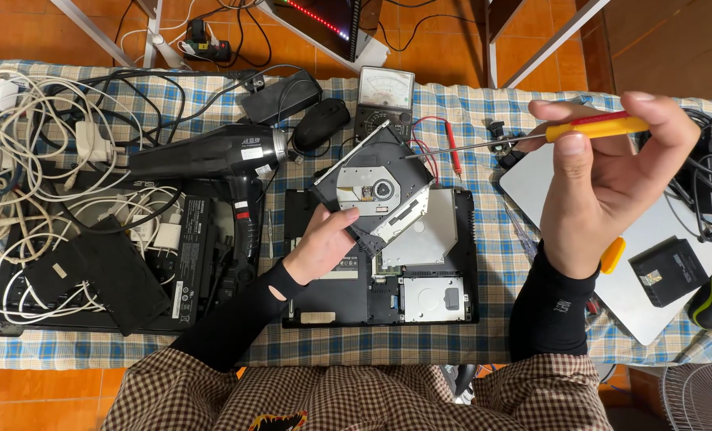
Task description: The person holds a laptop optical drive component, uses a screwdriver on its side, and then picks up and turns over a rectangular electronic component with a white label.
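Note:
My left hand [321,243] holds a black optical disc drive [376,187] tilted up above an opened black laptop [388,271] that lies bottom side up on the checked cloth. My right hand [603,175] is raised at the right and grips a yellow-handled screwdriver [587,128]. Its thin shaft points left, and the tip reaches the drive's upper right edge. A grey metal panel and a hard drive bay show inside the laptop, under the drive.
A black hair dryer [212,152] lies left of the laptop, with tangled white cables [21,144] and black chargers beyond it. An analogue multimeter [384,92] and a black mouse [321,121] sit behind. A silver laptop [651,263] with a small black part lies at the right.

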